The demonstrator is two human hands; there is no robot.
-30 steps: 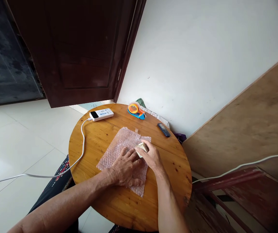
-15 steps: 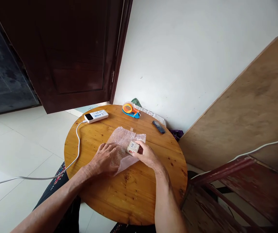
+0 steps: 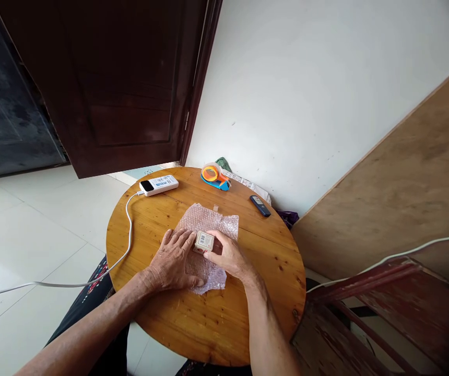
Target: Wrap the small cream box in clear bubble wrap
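Note:
A sheet of bubble wrap (image 3: 204, 214) lies on the round wooden table (image 3: 193, 329). On the sheet sits a small cream-coloured box (image 3: 203, 241) with printing on its top. My right hand (image 3: 230, 257) grips the box from its right side, thumb at the near edge and fingers behind. Flat on the left part of the wrap rests my left hand (image 3: 174, 261), its fingers stretched out and the fingertips close to the box's left side. Whether those fingertips touch the box I cannot tell.
A white power bank (image 3: 159, 185) with a white cable (image 3: 128, 235) stands at the table's back left. An orange and blue tape dispenser (image 3: 215, 176) is at the back. Right of it lies a dark blue handheld device (image 3: 260, 206). Wall and wooden board (image 3: 397, 188) rise beyond.
My right hand has moved the box slightly left, closer to my left hand. The near edge of the bubble wrap, raised before, now lies flatter, and my left hand is spread wider.

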